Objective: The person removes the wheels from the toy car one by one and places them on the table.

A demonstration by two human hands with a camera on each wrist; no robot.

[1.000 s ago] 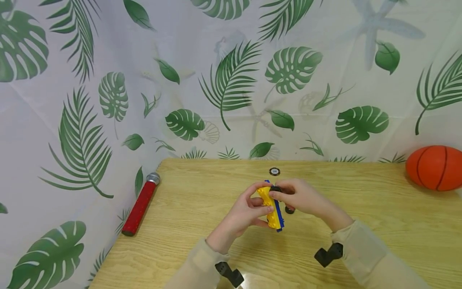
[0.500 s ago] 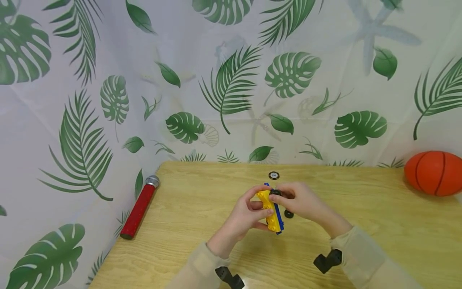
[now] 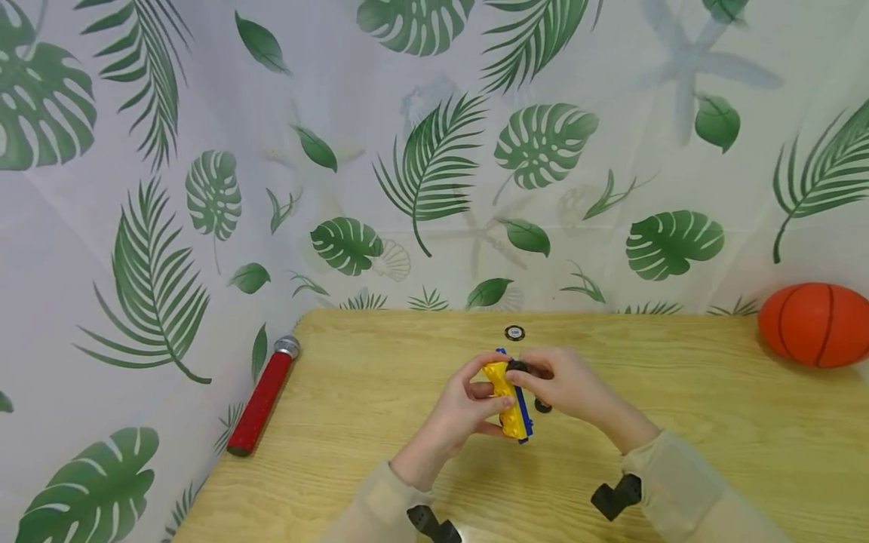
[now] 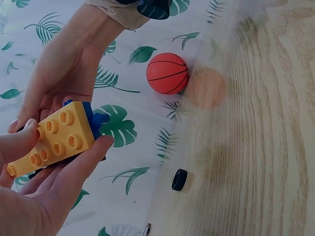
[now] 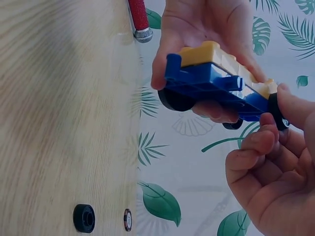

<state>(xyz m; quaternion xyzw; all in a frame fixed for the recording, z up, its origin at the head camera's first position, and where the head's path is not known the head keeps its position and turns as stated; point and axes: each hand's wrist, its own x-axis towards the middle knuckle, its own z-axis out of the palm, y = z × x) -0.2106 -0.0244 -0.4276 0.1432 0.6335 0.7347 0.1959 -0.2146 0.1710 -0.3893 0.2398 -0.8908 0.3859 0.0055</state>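
Note:
A toy car [image 3: 514, 422], with a studded yellow block [image 4: 58, 135] on a blue base [image 5: 197, 81], is held above the table. My left hand [image 3: 456, 407] grips it along its sides, thumb on the yellow part. My right hand [image 3: 570, 385] pinches a black wheel [image 5: 276, 110] between thumb and fingers at one end of the blue base. Whether that wheel is fully on its peg cannot be told. Other black wheels [image 5: 177, 100] show on the car's far side, and a blue peg [image 5: 234, 82] sticks out bare. One loose black wheel [image 4: 179, 180] stands on the table.
A round black-and-white chip [image 3: 514, 332] lies near the back of the wooden table [image 3: 380, 339]. At the left edge is a red microphone [image 3: 263, 400]; at the far right sits an orange ball [image 3: 818, 324]. A leaf-patterned cloth [image 3: 434, 286] hangs behind.
The head view has tilted slightly, so everything sits a little lower. Both hands keep their holds on the car and wheel; a right-hand finger no longer covers part of the loose wheel.

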